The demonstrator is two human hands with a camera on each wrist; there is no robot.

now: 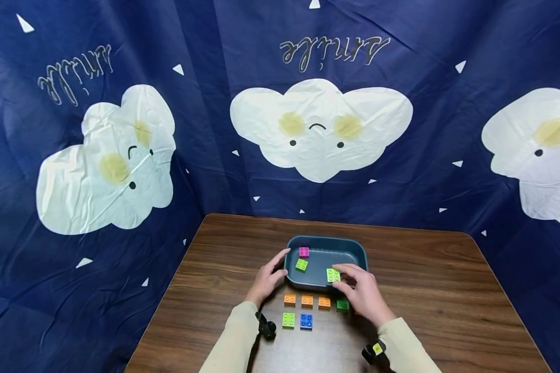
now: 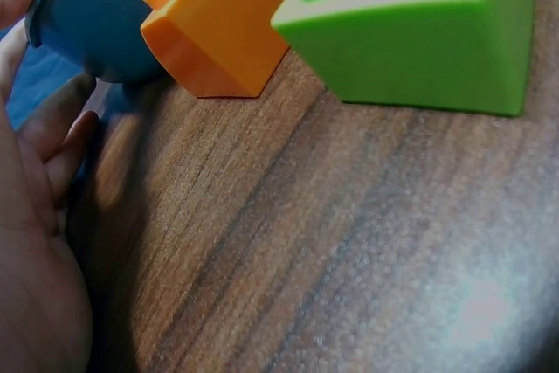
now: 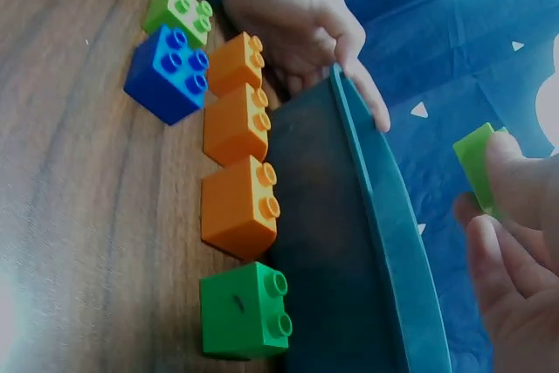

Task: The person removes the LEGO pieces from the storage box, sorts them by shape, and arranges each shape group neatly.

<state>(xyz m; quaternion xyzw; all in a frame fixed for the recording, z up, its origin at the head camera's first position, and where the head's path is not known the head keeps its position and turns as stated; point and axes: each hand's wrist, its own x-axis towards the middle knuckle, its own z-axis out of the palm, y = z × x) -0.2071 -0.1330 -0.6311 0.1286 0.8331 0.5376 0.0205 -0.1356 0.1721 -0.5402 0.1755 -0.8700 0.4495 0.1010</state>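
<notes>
In the head view, my right hand (image 1: 361, 292) pinches a light green toy brick (image 1: 333, 275) between thumb and fingers, over the front right of a dark teal tray (image 1: 326, 238). The right wrist view has that brick (image 3: 474, 163) raised beyond the tray's rim (image 3: 389, 207). My left hand (image 1: 265, 280) touches the tray's left end, index finger and thumb extended along the rim. Inside the tray lie a pink brick (image 1: 304, 252) and another light green brick (image 1: 301, 264).
Before the tray stand three orange bricks (image 1: 307, 301) and a dark green brick (image 1: 343, 305) in a row. Nearer are a light green brick (image 1: 288, 320) and a blue brick (image 1: 306, 321). A navy cloud-print curtain (image 1: 205, 103) surrounds the wooden table (image 1: 424, 280).
</notes>
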